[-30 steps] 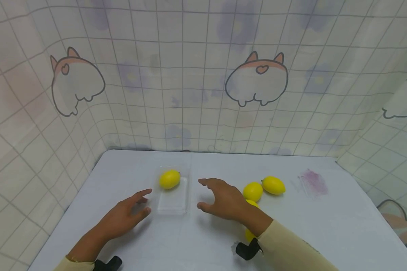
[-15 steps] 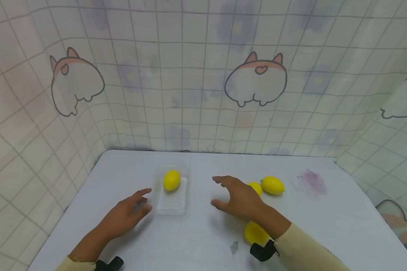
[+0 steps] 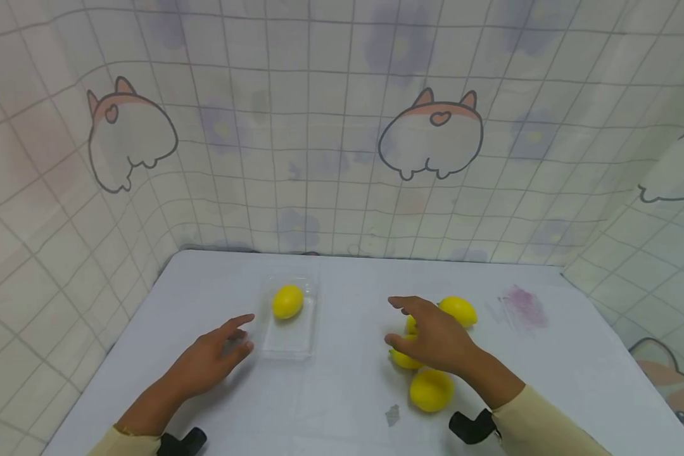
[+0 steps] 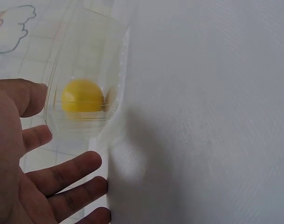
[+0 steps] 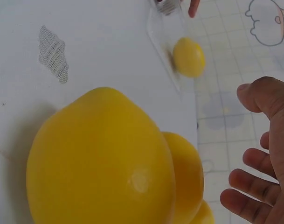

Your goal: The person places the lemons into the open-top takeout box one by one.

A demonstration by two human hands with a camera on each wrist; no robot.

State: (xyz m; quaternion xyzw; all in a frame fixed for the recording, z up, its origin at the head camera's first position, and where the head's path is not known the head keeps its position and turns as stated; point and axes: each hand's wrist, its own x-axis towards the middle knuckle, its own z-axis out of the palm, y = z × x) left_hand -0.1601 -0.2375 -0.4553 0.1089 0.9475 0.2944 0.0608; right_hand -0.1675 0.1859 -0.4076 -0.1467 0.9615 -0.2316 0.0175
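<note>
A clear plastic tray (image 3: pixel 287 342) lies left of the table's middle with one lemon (image 3: pixel 287 302) inside it. My left hand (image 3: pixel 208 361) hovers just left of the tray, fingers spread and holding nothing; the left wrist view shows the tray (image 4: pixel 116 100) beyond the fingertips. Over the group of lemons on the right is my right hand (image 3: pixel 436 335), its fingers apart and nothing in them. It partly hides a lemon (image 3: pixel 406 358) and another lemon (image 3: pixel 411 325) behind it. A lemon (image 3: pixel 431 391) sits nearer the front, and one more lemon (image 3: pixel 458 311) lies behind the hand.
A pinkish patch (image 3: pixel 524 307) marks the white table (image 3: pixel 348 392) at the back right. A small grey patch (image 3: pixel 392 415) is near the front. Patterned curtain (image 3: pixel 330 126) surrounds the table at the back and sides.
My right hand has moved right, away from the tray and over the lemons, uncovering the front lemon. The lemon in the tray has rolled slightly. My left hand has stayed almost still.
</note>
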